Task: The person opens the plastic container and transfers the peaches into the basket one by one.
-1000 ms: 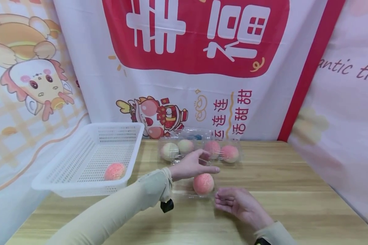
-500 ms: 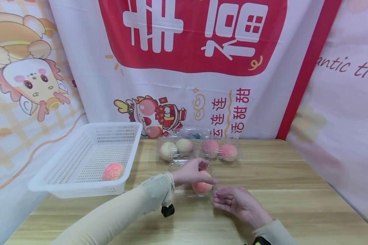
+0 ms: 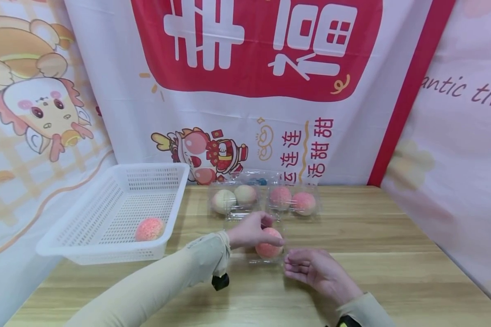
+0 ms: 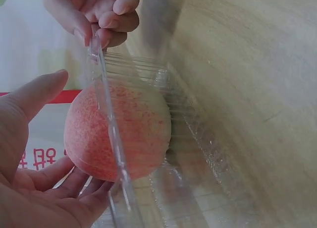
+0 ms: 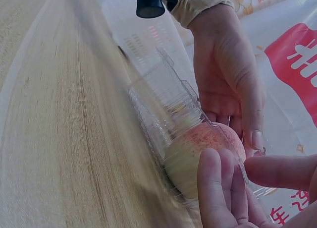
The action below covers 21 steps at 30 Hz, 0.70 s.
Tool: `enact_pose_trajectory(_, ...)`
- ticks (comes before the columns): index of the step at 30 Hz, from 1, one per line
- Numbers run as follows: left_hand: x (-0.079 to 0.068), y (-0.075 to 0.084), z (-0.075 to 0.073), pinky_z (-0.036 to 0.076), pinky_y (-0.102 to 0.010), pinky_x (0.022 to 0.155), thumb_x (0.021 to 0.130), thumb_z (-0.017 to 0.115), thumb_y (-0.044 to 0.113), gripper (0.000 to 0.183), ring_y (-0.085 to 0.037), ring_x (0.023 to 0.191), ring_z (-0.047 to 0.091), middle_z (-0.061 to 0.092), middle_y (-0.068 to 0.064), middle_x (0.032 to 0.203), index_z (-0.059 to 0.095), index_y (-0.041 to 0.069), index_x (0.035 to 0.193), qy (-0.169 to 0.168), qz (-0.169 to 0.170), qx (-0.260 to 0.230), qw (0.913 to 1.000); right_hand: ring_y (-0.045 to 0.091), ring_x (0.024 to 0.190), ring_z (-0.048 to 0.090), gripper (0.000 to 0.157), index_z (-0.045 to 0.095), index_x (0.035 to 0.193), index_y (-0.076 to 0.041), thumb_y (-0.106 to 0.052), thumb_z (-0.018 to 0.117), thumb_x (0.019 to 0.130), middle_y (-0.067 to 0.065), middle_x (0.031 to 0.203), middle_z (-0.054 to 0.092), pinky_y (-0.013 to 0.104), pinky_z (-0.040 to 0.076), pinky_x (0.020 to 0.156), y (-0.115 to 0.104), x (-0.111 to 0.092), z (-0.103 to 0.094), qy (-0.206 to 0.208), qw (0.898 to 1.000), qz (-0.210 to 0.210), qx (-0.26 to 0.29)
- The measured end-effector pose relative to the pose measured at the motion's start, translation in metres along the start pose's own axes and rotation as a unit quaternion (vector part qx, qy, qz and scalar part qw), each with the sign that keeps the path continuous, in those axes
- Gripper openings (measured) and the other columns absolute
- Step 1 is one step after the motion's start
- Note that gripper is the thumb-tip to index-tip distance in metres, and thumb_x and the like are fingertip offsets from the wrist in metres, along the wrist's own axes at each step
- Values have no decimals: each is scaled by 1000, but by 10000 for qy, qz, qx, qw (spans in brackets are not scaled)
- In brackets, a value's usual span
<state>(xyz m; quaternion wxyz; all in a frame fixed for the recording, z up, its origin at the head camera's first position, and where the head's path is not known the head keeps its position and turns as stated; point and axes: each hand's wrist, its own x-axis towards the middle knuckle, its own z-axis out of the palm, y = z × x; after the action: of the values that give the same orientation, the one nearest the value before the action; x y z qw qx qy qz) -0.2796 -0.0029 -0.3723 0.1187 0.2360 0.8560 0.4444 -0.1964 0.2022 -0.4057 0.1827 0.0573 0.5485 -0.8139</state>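
A pink peach (image 3: 266, 250) sits in a clear plastic clamshell box (image 4: 190, 126) on the wooden table, in the middle of the head view. My left hand (image 3: 249, 231) reaches over the box from the left. In the left wrist view its fingers (image 4: 74, 181) are at the peach's far side, while the thumb stands apart from the fruit. Beside the box's right corner, my right hand (image 3: 321, 274) pinches the plastic rim between thumb and fingers, seen also in the right wrist view (image 5: 223, 183).
Behind stand two clear boxes, one with two pale peaches (image 3: 235, 198), the other with two pink peaches (image 3: 292, 200). A white perforated basket (image 3: 45, 247) on the left holds one pink peach (image 3: 149, 229). A printed cloth (image 3: 343, 136) hangs along the table's back edge.
My left hand has come down from above the box to the peach, its thumb now in front of the fruit. The right hand has stayed at the box's corner.
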Motion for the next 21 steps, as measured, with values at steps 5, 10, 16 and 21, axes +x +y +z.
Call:
enact_pose_trajectory(5,-1,-6,2,50,-37,91,71,90,29,69,-23,102,60,64,-10,110,59,-5,121,173,63,-44,9998,23,84,68,11,65,98,8,4,61,89,15,87,70,41,56,86,1,1,-1,13,10000,-9,6)
enact_pose_trajectory(10,-2,-13,5,54,-30,79,70,90,25,53,-17,86,63,67,-5,95,66,-3,107,167,103,15,9998,23,83,68,12,64,99,9,4,61,89,15,87,70,41,56,86,2,1,-1,27,10000,-34,-7)
enact_pose_trajectory(16,-4,-11,5,54,-26,70,72,89,27,52,-11,74,63,68,3,82,69,-1,110,-182,-115,291,9993,23,83,68,14,64,101,10,3,62,89,14,87,70,40,56,86,1,2,-1,71,10000,-11,-3)
enact_pose_trajectory(21,-3,-10,6,54,-26,65,70,90,25,41,-12,69,63,67,2,75,72,3,99,-229,-193,271,9992,23,83,68,15,64,101,10,4,63,88,15,87,70,41,56,86,1,2,-1,95,10000,1,26)
